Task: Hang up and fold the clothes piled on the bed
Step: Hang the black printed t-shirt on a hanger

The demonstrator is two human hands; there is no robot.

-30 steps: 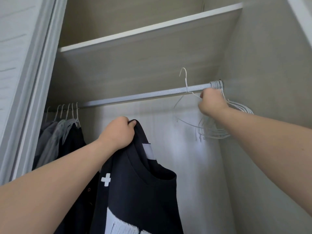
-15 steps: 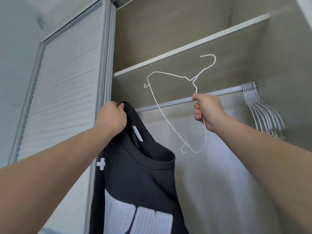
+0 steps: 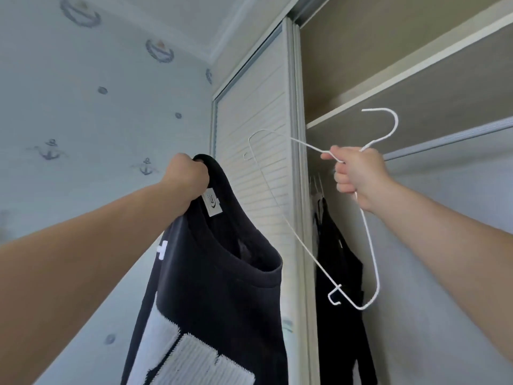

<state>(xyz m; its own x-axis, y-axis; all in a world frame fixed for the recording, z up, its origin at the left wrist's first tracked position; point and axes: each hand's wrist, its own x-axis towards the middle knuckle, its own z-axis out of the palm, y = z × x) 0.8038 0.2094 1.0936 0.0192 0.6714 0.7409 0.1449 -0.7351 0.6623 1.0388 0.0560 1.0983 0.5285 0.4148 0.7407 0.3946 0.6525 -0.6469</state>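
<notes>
Holding up a black sweatshirt with chunky white knit patches (image 3: 222,287) by the back of its collar, the person's left hand (image 3: 188,179) is clenched tight on that one bunch of fabric. The rest just dangles in mid-air in front of the white slatted wardrobe door (image 3: 255,134). The right hand (image 3: 358,173) is wrapped round the neck of a thin white wire hanger (image 3: 373,252), which is tilted with one shoulder pointing down and well apart from the shirt. So nothing is on the hanger yet, and the bed pile isn't in view.

Stuff that could go sideways, imo:

- Those little notch hooks at the hanger's ends look perfect for snagging the ribbed collar or the white neck label (image 3: 212,204) if it gets shoved in from the top.
- The neck hole seems snug, so forcing the wire through could stretch it. Going up from the hem would probably be kinder.
- All the weight hangs off one pinch point. If that grip loosens while threading, the whole thing drops.
- The fabric looks heavy for such skinny wire, so it might sag or slide off one side.
- The grey closet rail (image 3: 444,141) sits close under the wooden shelf (image 3: 444,93), and the dark clothes already hanging there (image 3: 338,273) could get tangled.
</notes>
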